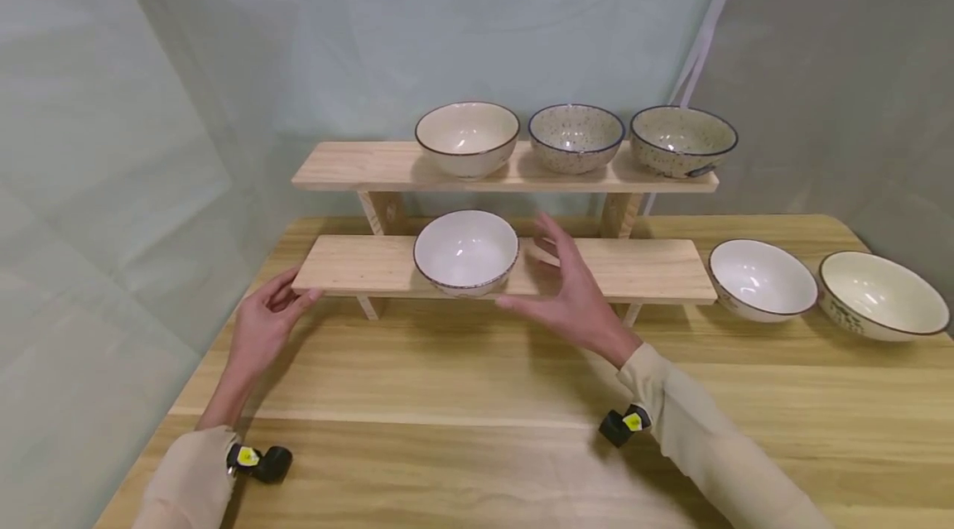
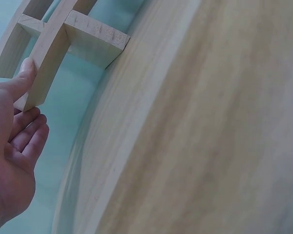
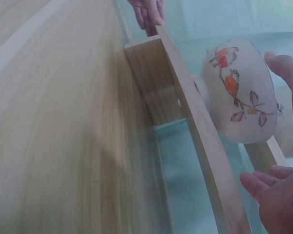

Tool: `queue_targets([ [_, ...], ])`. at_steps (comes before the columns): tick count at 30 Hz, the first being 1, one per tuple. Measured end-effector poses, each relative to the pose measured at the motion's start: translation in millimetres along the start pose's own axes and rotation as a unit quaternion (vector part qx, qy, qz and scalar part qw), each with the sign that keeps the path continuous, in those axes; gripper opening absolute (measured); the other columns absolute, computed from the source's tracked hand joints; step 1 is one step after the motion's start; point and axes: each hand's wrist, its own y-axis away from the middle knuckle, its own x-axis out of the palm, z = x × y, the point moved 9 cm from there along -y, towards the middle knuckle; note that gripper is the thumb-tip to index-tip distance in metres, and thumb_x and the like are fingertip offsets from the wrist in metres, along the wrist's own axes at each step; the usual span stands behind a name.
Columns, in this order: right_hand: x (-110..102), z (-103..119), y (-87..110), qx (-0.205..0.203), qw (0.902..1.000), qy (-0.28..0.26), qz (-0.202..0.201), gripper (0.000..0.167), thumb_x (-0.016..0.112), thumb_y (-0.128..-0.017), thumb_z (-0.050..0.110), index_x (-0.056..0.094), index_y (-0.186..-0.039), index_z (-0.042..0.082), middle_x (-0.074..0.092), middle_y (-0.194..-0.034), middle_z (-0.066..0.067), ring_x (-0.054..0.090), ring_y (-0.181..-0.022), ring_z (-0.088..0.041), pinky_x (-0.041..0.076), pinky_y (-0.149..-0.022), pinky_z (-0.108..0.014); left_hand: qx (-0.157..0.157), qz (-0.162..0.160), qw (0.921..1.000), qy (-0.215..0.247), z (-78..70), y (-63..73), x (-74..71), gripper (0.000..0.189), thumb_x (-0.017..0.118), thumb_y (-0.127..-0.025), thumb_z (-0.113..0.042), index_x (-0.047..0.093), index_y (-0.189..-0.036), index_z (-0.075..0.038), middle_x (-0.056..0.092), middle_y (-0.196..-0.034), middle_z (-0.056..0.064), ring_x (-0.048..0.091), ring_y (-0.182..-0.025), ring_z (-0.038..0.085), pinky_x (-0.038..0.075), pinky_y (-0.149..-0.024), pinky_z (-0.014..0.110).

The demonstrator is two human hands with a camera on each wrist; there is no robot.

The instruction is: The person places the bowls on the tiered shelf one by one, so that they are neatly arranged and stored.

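Observation:
A two-step wooden shelf [image 1: 350,266] stands on the table. My left hand [image 1: 261,326] holds the left end of its lower board, thumb at the front edge and fingers beneath, as the left wrist view shows. On that board sits a white bowl [image 1: 465,252] with a dark rim, upright. The right wrist view shows orange birds and a branch painted on this bowl [image 3: 244,92]. Just right of it is my right hand [image 1: 570,293], thumb and fingers spread and holding nothing.
The upper board [image 1: 358,165] bears a cream bowl [image 1: 467,136] and two speckled bowls, one in the middle [image 1: 576,140] and one at the right end [image 1: 681,144]. On the table [image 1: 417,446], right of the shelf, stand a white bowl [image 1: 762,281] and a cream bowl [image 1: 883,297].

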Motion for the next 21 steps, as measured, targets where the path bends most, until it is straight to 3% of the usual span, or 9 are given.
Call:
queue_targets([
  [9, -19.5, -0.6, 18.1, -0.027, 0.9993, 0.021, -0.016, 0.111, 0.09, -0.081, 0.005, 0.02, -0.166, 0.014, 0.034, -0.161, -0.016, 0.035, -0.146, -0.04, 0.04, -0.114, -0.047, 0.0, 0.002, 1.0, -0.004, 0.8, -1.9, -0.2, 0.064, 0.07, -0.102, -0.026, 0.045, -0.154, 0.003, 0.056, -0.142, 0.03, 0.057, -0.105, -0.011, 0.049, -0.083, 0.008],
  [14, -27.9, -0.5, 27.6, -0.027, 0.9989, 0.035, -0.013, 0.109, 0.089, -0.082, 0.005, 0.021, -0.166, 0.018, 0.036, -0.16, -0.014, 0.037, -0.145, -0.038, 0.042, -0.113, -0.047, -0.001, 0.001, 1.0, -0.009, 1.4, -0.9, -0.2, 0.065, 0.07, -0.102, -0.027, 0.045, -0.154, 0.003, 0.056, -0.142, 0.029, 0.057, -0.105, -0.011, 0.049, -0.083, 0.007],
  [21, -38.5, 0.2, 38.9, -0.044, 0.998, 0.037, -0.026, 0.105, 0.088, -0.08, -0.003, 0.029, -0.164, 0.017, 0.041, -0.156, -0.018, 0.043, -0.142, -0.039, 0.045, -0.11, -0.042, -0.004, 0.002, 1.0, 0.002, 1.1, 0.5, 0.3, 0.066, 0.07, -0.102, -0.026, 0.044, -0.154, 0.005, 0.054, -0.143, 0.03, 0.057, -0.108, -0.009, 0.049, -0.084, 0.008],
])
